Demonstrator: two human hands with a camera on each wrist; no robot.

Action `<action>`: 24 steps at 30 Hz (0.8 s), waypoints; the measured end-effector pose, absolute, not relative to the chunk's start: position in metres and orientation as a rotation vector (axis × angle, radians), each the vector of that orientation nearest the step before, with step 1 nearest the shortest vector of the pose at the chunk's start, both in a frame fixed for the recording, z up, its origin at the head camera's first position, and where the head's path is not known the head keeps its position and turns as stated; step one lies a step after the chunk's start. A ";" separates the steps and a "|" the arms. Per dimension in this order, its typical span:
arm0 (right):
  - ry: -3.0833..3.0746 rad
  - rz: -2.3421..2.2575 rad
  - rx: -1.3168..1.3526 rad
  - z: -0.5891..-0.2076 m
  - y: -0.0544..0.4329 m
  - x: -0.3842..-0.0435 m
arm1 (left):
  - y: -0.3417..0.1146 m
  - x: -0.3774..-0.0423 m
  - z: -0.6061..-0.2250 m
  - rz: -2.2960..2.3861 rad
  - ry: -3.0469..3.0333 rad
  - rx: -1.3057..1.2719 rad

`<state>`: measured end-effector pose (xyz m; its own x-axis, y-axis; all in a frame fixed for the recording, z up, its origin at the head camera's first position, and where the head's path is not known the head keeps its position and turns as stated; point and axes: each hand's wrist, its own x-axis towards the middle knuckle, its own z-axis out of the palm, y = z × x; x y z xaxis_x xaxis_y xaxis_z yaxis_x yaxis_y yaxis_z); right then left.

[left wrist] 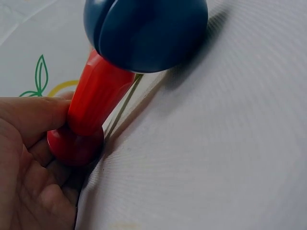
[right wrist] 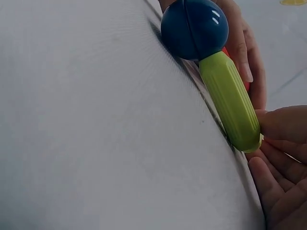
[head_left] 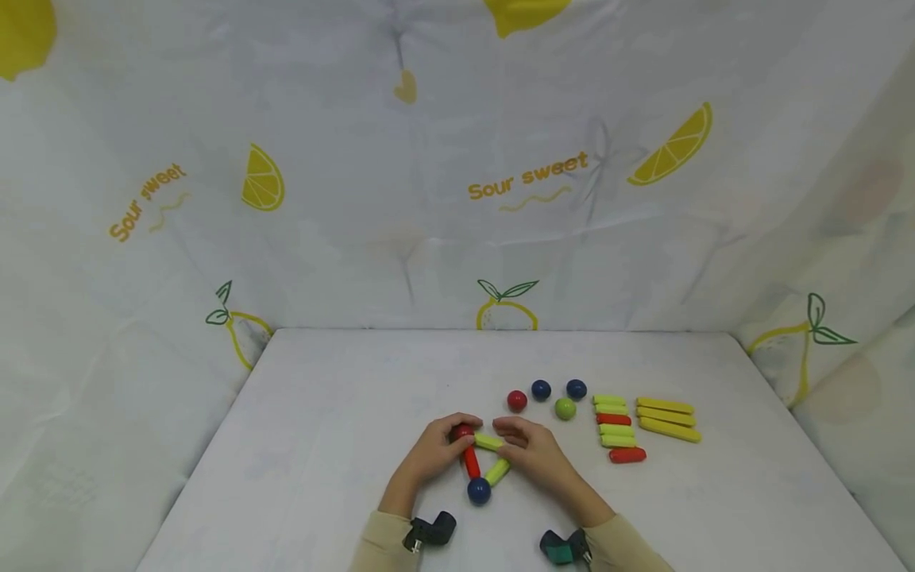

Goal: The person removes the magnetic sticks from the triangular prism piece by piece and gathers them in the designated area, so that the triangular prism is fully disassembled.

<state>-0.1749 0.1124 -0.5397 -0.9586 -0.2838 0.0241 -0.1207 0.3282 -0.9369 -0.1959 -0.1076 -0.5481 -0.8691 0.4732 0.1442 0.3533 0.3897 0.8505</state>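
Observation:
A triangle of magnetic-looking rods and balls lies on the white table in front of me. My left hand [head_left: 431, 446] grips the red ball [left wrist: 75, 146] at its far left corner, thumb and fingers around it. From there a red rod [head_left: 471, 462] runs to the blue ball [head_left: 479, 491] at the near corner. One light-green rod [right wrist: 230, 100] goes from the blue ball to my right hand [head_left: 541, 454], whose thumb and fingers pinch its far end. Another light-green rod [head_left: 489, 442] spans the far side between both hands. The right corner is hidden by the right fingers.
Beyond the right hand lie a loose red ball [head_left: 517, 400], two blue balls [head_left: 541, 390] and a green ball [head_left: 565, 409]. Farther right is a column of several short green and red rods [head_left: 613, 419], beside three longer yellow rods [head_left: 666, 418]. A printed curtain hangs behind the table.

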 end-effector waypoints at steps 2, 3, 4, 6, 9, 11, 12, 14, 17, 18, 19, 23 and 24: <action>2.465 -1.655 -0.380 -0.539 0.112 -0.177 | -0.108 -0.196 -0.547 1.487 2.525 0.754; 2.470 -1.636 -0.378 -0.538 0.111 -0.177 | -0.108 -0.196 -0.546 1.490 2.524 0.754; 2.474 -1.621 -0.378 -0.538 0.111 -0.178 | -0.109 -0.196 -0.546 1.492 2.523 0.756; 2.477 -1.593 -0.372 -0.536 0.110 -0.180 | -0.109 -0.196 -0.545 1.498 2.519 0.747; 2.481 -1.563 -0.356 -0.533 0.108 -0.181 | -0.109 -0.196 -0.546 1.497 2.512 0.744; 2.490 -1.546 -0.336 -0.531 0.107 -0.181 | -0.109 -0.195 -0.546 1.494 2.509 0.737; 2.496 -1.539 -0.327 -0.530 0.106 -0.181 | -0.109 -0.195 -0.546 1.494 2.508 0.737; 2.515 -1.526 -0.304 -0.530 0.104 -0.181 | -0.109 -0.194 -0.545 1.492 2.514 0.741; 2.576 -1.486 -0.301 -0.530 0.102 -0.181 | -0.108 -0.194 -0.543 1.490 2.520 0.749; 2.600 -1.468 -0.309 -0.530 0.102 -0.180 | -0.108 -0.194 -0.542 1.488 2.522 0.753; 2.622 -1.450 -0.316 -0.530 0.102 -0.180 | -0.108 -0.194 -0.542 1.488 2.521 0.757; 2.666 -1.417 -0.351 -0.530 0.102 -0.177 | -0.107 -0.194 -0.541 1.491 2.506 0.770; 2.666 -1.423 -0.353 -0.530 0.103 -0.177 | -0.107 -0.194 -0.541 1.492 2.504 0.771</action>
<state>-0.1769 0.1029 -0.5296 -0.9682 -0.2492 0.0216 -0.1566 0.5366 -0.8292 -0.1937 -0.1071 -0.5413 -0.8618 0.4855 0.1470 0.3604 0.3821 0.8510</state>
